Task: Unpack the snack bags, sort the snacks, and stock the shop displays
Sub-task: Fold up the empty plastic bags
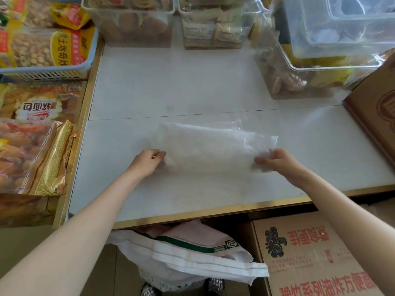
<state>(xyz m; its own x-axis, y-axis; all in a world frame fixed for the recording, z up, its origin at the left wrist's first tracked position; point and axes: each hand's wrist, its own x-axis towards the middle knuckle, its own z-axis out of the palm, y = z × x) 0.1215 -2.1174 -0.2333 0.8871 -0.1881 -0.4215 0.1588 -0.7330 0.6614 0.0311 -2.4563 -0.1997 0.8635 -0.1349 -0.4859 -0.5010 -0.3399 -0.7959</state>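
Two hands pinch the clear, empty-looking plastic bag (213,146) lying flat on the white counter (171,86): left hand (147,161), right hand (277,162). Keep both near corners taut and level while flattening.

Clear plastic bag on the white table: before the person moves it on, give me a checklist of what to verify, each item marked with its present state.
1. Left hand has hold of the plastic bag: ok, fingers pinch its near left corner.
2. Right hand has hold of the bag: ok, fingers curl round its near right corner.
3. Bag is emptied: cannot tell, it looks flat and see-through, but the film is blurred.
4. Bag lies on the table, away from the edge: ok.
5. Table behind the bag is free of clutter: ok, the clear bins stand along the far side.
6. Somewhere to drop the bag: cannot tell, a white sack sits below the table edge, its purpose unclear.
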